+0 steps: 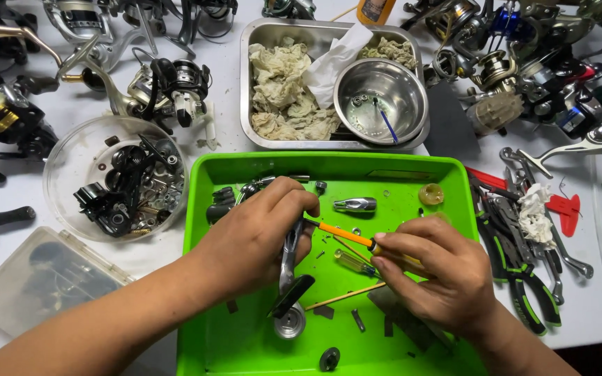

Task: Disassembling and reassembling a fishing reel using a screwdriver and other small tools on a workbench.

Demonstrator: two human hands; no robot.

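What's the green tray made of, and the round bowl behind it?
The green tray looks like plastic: bright even colour, soft glossy sheen, rounded moulded rim. The round bowl looks like stainless steel: silvery, with mirror-like reflections inside. It sits in a duller grey metal pan.

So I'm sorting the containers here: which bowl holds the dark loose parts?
The clear round bowl left of the green tray; the steel bowl in the metal pan holds a few small pieces.

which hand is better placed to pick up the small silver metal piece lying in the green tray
Probably the left hand: the silver piece lies just beside its fingertips. The right hand sits lower and holds the orange screwdriver.
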